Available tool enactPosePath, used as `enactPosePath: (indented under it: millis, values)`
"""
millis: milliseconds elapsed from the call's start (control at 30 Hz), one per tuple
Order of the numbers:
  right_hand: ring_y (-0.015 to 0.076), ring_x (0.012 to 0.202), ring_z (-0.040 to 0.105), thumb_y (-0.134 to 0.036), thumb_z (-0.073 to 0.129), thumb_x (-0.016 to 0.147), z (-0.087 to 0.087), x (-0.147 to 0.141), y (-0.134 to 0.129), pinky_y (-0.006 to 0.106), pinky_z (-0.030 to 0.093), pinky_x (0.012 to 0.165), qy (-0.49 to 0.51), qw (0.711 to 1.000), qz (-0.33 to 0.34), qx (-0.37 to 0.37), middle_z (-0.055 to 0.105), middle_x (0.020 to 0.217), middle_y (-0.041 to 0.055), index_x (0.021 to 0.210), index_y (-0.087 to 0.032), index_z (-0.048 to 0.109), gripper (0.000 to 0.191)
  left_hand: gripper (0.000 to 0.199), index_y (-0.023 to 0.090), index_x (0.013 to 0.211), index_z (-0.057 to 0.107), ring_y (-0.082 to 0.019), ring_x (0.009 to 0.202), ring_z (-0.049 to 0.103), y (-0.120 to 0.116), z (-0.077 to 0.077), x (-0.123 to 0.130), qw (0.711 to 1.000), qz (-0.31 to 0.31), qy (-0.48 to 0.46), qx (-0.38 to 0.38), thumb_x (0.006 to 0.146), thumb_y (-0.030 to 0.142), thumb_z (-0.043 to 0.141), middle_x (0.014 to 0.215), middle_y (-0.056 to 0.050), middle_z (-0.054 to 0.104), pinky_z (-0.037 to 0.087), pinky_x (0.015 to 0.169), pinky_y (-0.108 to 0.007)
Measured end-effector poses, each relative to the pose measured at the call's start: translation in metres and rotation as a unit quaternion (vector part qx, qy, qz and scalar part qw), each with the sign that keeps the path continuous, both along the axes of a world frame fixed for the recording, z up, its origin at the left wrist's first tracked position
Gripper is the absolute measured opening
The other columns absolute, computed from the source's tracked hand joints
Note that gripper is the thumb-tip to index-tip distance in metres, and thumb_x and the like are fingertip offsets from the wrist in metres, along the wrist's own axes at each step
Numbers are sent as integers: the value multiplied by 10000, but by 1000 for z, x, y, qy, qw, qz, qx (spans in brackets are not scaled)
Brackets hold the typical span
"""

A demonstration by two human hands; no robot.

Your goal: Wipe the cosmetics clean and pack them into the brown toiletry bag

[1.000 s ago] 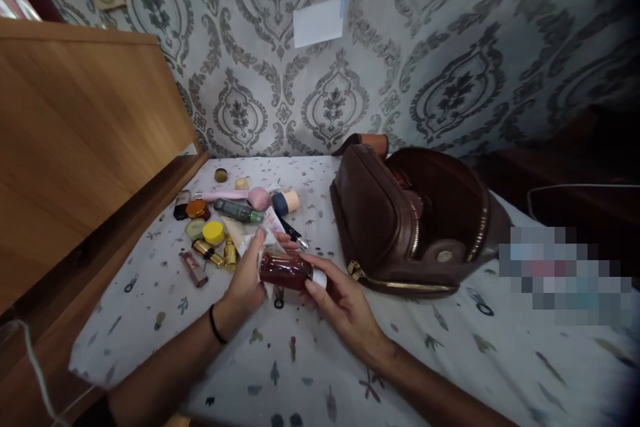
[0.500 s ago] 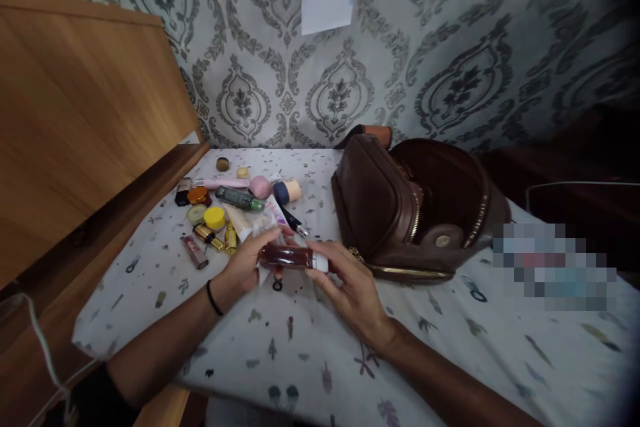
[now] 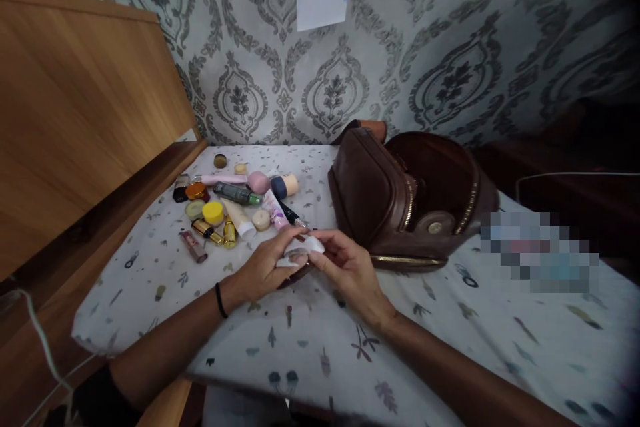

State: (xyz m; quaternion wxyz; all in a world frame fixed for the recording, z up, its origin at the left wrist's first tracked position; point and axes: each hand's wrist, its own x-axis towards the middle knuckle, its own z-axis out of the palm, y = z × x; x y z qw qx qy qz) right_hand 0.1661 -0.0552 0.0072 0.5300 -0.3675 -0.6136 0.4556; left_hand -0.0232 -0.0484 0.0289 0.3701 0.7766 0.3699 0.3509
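My left hand (image 3: 265, 263) is wrapped round a bottle (image 3: 296, 277) with dark reddish-brown contents; most of it is hidden, and a dark strip shows below the fingers. A white, thin wipe or tissue (image 3: 303, 251) lies over the bottle between both hands. With thumb and fingers closed, my right hand (image 3: 350, 273) pinches the white wipe at its right end. Just beyond my hands lie a white and purple tube (image 3: 275, 209), a round cream-coloured jar (image 3: 261, 219) and a beige tube (image 3: 237, 217).
More cosmetics lie at the left: a yellow-lidded jar (image 3: 213, 213), a green-capped bottle (image 3: 237, 195) and a pink lip gloss tube (image 3: 193, 246). An unzipped brown leather bag (image 3: 367, 190) stands at the right. A wooden cabinet (image 3: 90, 120) borders the left, and patterned wallpaper (image 3: 335, 90) rises behind.
The bottle, earlier lying across between both hands with its white cap showing, is now turned and mostly covered. The wipe has come up over it, and my right hand has closed in.
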Motion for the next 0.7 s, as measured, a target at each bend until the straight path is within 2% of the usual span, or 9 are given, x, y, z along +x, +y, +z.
enactPosePath:
  millis: [133,267,333,400,467,533,600,700]
  values:
    - [174,791,644,-460,686,882,3,-1,-10,305,549,734,-77,992,-9,102,697,957,57,1056,-217,669,300,528,158,1432,425,-288,1186,586,-7,0,0,1000,-22,-2,10,968,410,461,1287,-131,632,449,1019,-378]
    - [177,778,649,-436,670,904,7,0,-13,309,551,742,-110,981,6,157,701,914,52,1052,-217,679,265,536,177,1379,504,-281,1166,596,-10,9,0,998,-40,-43,-7,955,500,448,1268,-113,638,447,1032,-365]
    - [196,845,672,-437,664,910,9,1,-12,325,557,781,-116,979,22,167,717,949,64,1065,-221,686,268,525,193,1244,615,-270,1114,618,-8,12,0,996,-37,-67,-39,950,582,420,1174,-94,675,458,1021,-352]
    - [214,925,684,-442,657,916,11,2,-12,345,558,830,-121,977,40,170,727,1001,77,1091,-227,693,280,528,207,1024,698,-264,1012,639,-4,12,0,994,-20,-78,-75,923,650,430,1004,-72,708,484,978,-345]
    - [212,948,685,-443,644,926,12,3,-11,348,559,849,-121,977,56,169,730,1018,77,1119,-231,698,292,528,220,827,704,-258,906,640,1,9,-1,991,5,-77,-111,881,695,479,856,-52,707,510,908,-344]
    - [195,918,686,-438,630,938,12,4,-10,330,563,834,-115,976,72,169,731,1001,70,1144,-229,701,303,529,227,728,688,-249,857,635,6,3,-3,986,21,-82,-146,839,720,532,774,-38,696,523,850,-337]
    - [187,912,687,-436,614,949,13,5,-9,318,567,821,-114,975,88,170,732,1001,70,1166,-228,702,313,563,222,695,687,-236,809,640,9,-2,-5,975,-5,-104,-198,803,758,552,722,-36,686,536,773,-322]
    - [190,949,690,-419,601,961,15,5,-9,330,563,855,-122,969,109,185,743,1048,74,1180,-238,703,301,647,193,712,710,-217,672,646,9,-7,-8,939,-86,-129,-308,740,822,562,678,-56,692,529,612,-306]
